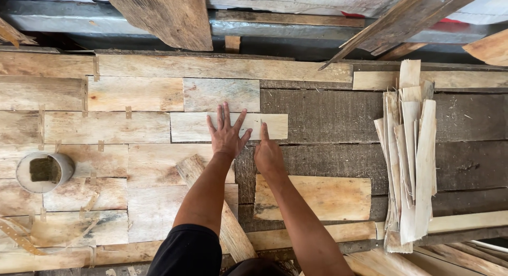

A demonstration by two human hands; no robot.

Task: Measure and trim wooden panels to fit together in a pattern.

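Rough dark planks form the workbench (328,117), half covered by pale veneer sheets. Left hand (226,133) lies flat with fingers spread on a narrow veneer strip (270,126) near the bench's far edge; right hand (268,154), forefinger out, presses its near edge. Uneven pressure could split or skew this thin piece.

One head cam, looking straight down, close over wooden bench (328,117).

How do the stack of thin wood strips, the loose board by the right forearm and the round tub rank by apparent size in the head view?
1. Stack of thin wood strips
2. Loose board
3. Round tub
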